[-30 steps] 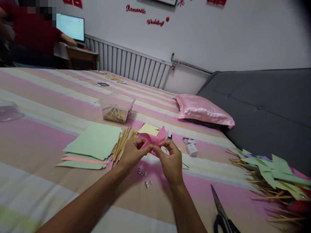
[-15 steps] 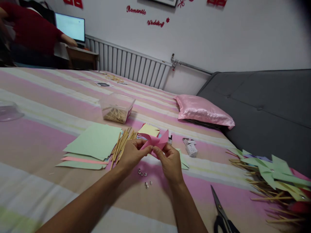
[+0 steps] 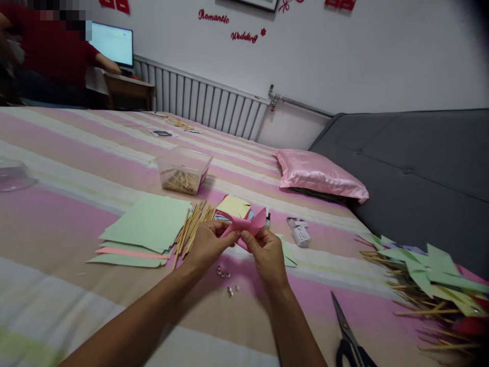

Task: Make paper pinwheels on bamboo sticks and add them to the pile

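Observation:
Between my two hands is a pink paper pinwheel (image 3: 244,223), its corners curled in toward the centre. My left hand (image 3: 209,243) pinches its left side with thumb and fingers. On the other side my right hand (image 3: 268,259) grips it, and the two thumbs nearly meet at the middle. Whatever lies under the thumbs is hidden. Several small shiny metal pieces (image 3: 229,291) lie on the striped sheet below. Just left of my left hand is a bundle of thin wooden sticks (image 3: 194,224). A stack of cut yellow paper (image 3: 234,205) sits behind the pinwheel.
Pale green paper sheets (image 3: 148,221) are stacked at left, near a clear plastic box (image 3: 183,171) of sticks. Scissors (image 3: 346,326) lie at lower right, beside a heap of finished pinwheels (image 3: 431,270). A small white box (image 3: 301,236) and a pink pillow (image 3: 321,173) lie beyond. A person (image 3: 57,51) is at back left.
The pinwheel's upper flaps have folded slightly lower and closer to the centre. Both hands stay in nearly the same place.

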Motion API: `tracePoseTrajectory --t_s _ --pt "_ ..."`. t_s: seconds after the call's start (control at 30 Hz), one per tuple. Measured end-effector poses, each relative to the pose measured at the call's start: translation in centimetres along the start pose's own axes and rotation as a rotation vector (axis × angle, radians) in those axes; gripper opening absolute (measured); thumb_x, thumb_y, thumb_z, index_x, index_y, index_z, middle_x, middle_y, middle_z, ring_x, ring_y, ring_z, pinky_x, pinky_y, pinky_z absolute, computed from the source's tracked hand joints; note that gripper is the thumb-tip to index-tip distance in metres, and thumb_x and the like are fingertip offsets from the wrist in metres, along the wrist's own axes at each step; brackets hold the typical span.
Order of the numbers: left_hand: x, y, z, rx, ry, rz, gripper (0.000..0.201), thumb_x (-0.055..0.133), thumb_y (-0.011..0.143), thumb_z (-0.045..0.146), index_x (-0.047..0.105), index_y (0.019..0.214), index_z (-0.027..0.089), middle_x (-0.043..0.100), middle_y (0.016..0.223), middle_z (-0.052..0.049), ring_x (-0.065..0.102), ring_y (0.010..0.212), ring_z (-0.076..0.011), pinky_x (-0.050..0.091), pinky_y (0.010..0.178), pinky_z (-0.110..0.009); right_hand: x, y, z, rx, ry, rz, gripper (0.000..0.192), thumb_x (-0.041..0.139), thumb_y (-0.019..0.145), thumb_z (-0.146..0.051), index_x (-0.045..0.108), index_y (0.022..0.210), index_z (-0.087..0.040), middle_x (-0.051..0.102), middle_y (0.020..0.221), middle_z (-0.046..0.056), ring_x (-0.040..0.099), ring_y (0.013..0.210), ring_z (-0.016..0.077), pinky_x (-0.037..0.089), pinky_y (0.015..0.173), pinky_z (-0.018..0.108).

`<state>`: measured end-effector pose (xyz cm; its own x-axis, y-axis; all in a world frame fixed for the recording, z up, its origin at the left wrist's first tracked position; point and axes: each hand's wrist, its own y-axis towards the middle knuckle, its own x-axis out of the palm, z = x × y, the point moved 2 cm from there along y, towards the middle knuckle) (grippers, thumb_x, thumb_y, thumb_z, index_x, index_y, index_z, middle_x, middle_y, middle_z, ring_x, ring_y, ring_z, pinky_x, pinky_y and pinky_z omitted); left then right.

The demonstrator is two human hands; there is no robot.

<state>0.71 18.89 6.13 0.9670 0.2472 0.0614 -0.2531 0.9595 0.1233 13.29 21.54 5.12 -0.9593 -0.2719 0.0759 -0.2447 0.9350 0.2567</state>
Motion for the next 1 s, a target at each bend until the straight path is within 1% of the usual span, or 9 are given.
tracePoseTrajectory --t_s 0.13,0.27,0.37,0.43,0.63,0.73,0.83,0.93,1.0 --pt "0.0 -0.1 -0.1 0.004 -0.004 0.0 0.014 0.07 0.061 0.026 0.067 0.058 0.013 0.057 0.048 0.001 0.046 0.045 -0.0078 0.032 0.044 -0.019 0.0 0.0 0.0 0.003 0.015 0.0 0.024 0.065 0.074 -0.033 0.067 0.089 -0.014 0.07 0.086 0.006 0.064 0.084 0.0206 0.05 0.08 0.036" --pt "0.2 -0.2 0.1 0.023 -0.052 -0.038 0.013 0.07 0.063 0.026 0.07 0.067 0.013 0.059 0.053 0.001 0.05 0.05 -0.0092 0.038 0.05 -0.02 -0.1 0.0 0.1 0.001 0.04 0.009 0.021 0.066 0.073 -0.031 0.067 0.087 -0.015 0.071 0.086 0.005 0.064 0.084 0.02 0.05 0.08 0.035" --pt "0.5 -0.3 0.3 0.034 -0.102 -0.073 0.011 0.07 0.063 0.026 0.069 0.065 0.015 0.062 0.055 0.001 0.054 0.053 -0.0103 0.041 0.053 -0.021 -0.2 0.0 0.1 0.006 0.051 0.008 0.022 0.066 0.074 -0.031 0.067 0.088 -0.015 0.07 0.087 0.006 0.065 0.085 0.0209 0.051 0.08 0.037" --pt "0.6 -0.2 0.3 0.031 -0.127 -0.095 0.012 0.07 0.062 0.026 0.068 0.062 0.015 0.062 0.055 0.001 0.055 0.053 -0.011 0.043 0.054 -0.022 -0.2 0.1 0.1 0.005 0.032 0.016 0.023 0.065 0.073 -0.032 0.066 0.088 -0.014 0.07 0.087 0.007 0.065 0.085 0.0217 0.052 0.079 0.037" --pt "0.3 0.2 -0.6 -0.018 -0.122 -0.099 0.014 0.072 0.058 0.023 0.067 0.065 0.012 0.061 0.054 0.001 0.053 0.051 -0.0096 0.04 0.051 -0.021 -0.2 0.1 -0.1 -0.062 -0.111 0.049 0.022 0.063 0.074 -0.03 0.065 0.088 -0.013 0.07 0.087 0.008 0.064 0.083 0.0216 0.051 0.076 0.035" --pt "0.4 0.2 -0.7 -0.033 -0.116 -0.106 0.014 0.072 0.058 0.023 0.067 0.067 0.012 0.061 0.054 0.002 0.051 0.05 -0.0084 0.039 0.051 -0.02 -0.3 0.1 -0.3 -0.075 -0.137 0.041 0.02 0.063 0.073 -0.029 0.066 0.086 -0.013 0.071 0.084 0.008 0.064 0.081 0.0214 0.051 0.074 0.034" --pt "0.5 0.1 -0.4 -0.025 -0.109 -0.141 0.016 0.072 0.06 0.024 0.068 0.071 0.013 0.064 0.059 0.0 0.054 0.053 -0.0094 0.041 0.053 -0.021 -0.6 0.2 -0.3 -0.065 -0.15 0.046 0.021 0.064 0.072 -0.029 0.068 0.083 -0.013 0.071 0.08 0.008 0.064 0.077 0.0211 0.051 0.071 0.034" --pt "0.0 0.4 0.0 0.013 -0.049 -0.177 0.022 0.071 0.064 0.032 0.069 0.074 0.013 0.067 0.062 -0.002 0.057 0.056 -0.0119 0.042 0.054 -0.022 -1.4 0.4 -0.2 -0.044 -0.166 0.094 0.022 0.067 0.07 -0.031 0.068 0.08 -0.012 0.07 0.075 0.007 0.063 0.072 0.0203 0.05 0.067 0.032" --pt "-1.3 1.0 0.3 0.048 0.018 -0.132 0.028 0.067 0.068 0.041 0.069 0.072 0.013 0.068 0.065 -0.005 0.06 0.06 -0.0145 0.044 0.058 -0.024 -2.2 0.7 -0.1 -0.038 -0.161 0.148 0.023 0.068 0.069 -0.033 0.067 0.079 -0.012 0.069 0.074 0.006 0.062 0.071 0.0197 0.049 0.066 0.031"
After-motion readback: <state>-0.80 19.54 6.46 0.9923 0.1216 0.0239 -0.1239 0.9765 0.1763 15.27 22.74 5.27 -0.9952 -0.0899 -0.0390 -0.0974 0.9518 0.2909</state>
